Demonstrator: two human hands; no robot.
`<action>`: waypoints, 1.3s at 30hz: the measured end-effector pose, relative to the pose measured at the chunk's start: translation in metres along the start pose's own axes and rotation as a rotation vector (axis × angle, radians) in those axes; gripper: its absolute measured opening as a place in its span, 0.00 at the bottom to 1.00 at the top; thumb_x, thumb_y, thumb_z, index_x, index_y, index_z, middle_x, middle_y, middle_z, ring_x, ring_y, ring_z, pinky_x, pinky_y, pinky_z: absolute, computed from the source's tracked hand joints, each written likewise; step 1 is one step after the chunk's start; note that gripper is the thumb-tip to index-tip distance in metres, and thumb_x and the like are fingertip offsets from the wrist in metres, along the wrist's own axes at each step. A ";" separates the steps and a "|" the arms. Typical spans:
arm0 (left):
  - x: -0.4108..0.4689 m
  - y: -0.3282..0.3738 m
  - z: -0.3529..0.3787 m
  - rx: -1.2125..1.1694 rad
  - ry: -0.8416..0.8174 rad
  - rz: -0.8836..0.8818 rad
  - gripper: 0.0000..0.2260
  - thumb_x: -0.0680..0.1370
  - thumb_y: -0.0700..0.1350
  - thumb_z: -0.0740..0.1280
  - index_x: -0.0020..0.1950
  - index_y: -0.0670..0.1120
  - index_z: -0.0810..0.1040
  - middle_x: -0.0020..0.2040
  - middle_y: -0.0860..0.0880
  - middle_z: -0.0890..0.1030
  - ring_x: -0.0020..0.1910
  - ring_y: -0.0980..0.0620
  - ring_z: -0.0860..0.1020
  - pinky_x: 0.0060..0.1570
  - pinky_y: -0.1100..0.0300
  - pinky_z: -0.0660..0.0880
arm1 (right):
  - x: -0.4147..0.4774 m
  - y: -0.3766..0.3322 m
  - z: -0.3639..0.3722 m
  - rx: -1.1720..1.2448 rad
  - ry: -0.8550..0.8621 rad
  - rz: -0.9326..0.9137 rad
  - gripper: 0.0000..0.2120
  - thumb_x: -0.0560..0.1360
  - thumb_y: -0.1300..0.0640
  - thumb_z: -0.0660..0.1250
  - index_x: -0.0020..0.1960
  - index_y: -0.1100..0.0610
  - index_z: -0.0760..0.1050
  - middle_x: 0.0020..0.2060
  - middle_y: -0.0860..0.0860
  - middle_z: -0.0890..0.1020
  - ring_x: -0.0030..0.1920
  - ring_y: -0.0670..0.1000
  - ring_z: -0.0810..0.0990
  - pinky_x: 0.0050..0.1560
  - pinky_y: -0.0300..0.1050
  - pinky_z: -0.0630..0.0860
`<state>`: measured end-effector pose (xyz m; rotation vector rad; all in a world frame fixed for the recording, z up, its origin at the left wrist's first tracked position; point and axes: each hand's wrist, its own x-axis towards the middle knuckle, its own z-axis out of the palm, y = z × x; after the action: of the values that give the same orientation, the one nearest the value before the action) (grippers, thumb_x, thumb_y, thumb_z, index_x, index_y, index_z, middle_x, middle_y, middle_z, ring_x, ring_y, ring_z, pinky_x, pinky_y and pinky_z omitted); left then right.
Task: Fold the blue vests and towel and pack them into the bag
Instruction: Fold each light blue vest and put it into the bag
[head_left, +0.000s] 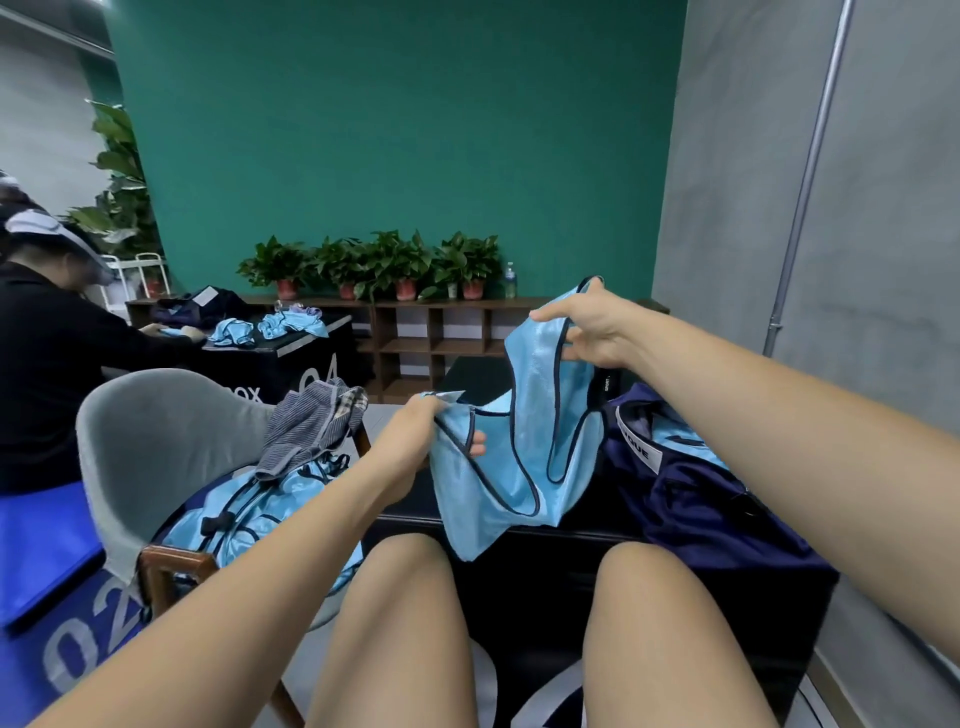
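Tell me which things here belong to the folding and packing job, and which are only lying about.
Job: blue vest, held by left hand and right hand; vest pile; striped towel; navy bag.
Lying about: potted plants; water bottle; wooden shelf.

Head camera looks forward and down, close over the lap

towel on chair, bag right
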<state>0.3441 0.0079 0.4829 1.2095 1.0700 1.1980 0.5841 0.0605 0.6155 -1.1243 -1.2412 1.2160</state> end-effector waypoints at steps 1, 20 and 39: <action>0.000 0.004 0.005 -0.034 -0.018 0.010 0.16 0.85 0.46 0.56 0.69 0.42 0.74 0.54 0.35 0.87 0.55 0.36 0.87 0.65 0.39 0.80 | -0.002 0.001 0.003 0.009 -0.013 0.000 0.46 0.75 0.72 0.74 0.79 0.48 0.49 0.71 0.60 0.72 0.56 0.59 0.86 0.52 0.67 0.85; 0.016 0.015 0.037 0.152 0.030 0.236 0.20 0.74 0.47 0.79 0.61 0.46 0.77 0.54 0.45 0.87 0.53 0.46 0.87 0.58 0.43 0.83 | -0.030 0.004 0.013 -0.059 -0.174 0.024 0.17 0.80 0.56 0.74 0.65 0.55 0.71 0.62 0.62 0.85 0.50 0.58 0.89 0.52 0.57 0.86; 0.019 0.055 0.023 0.107 0.087 0.239 0.18 0.78 0.58 0.72 0.54 0.43 0.80 0.50 0.40 0.87 0.48 0.41 0.86 0.50 0.47 0.82 | -0.029 0.064 0.012 -0.330 -0.045 -0.111 0.25 0.68 0.45 0.78 0.54 0.64 0.83 0.51 0.61 0.88 0.52 0.60 0.88 0.63 0.59 0.81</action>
<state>0.3644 0.0237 0.5400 1.4087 1.0873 1.4012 0.5710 0.0341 0.5506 -1.2505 -1.5579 0.9795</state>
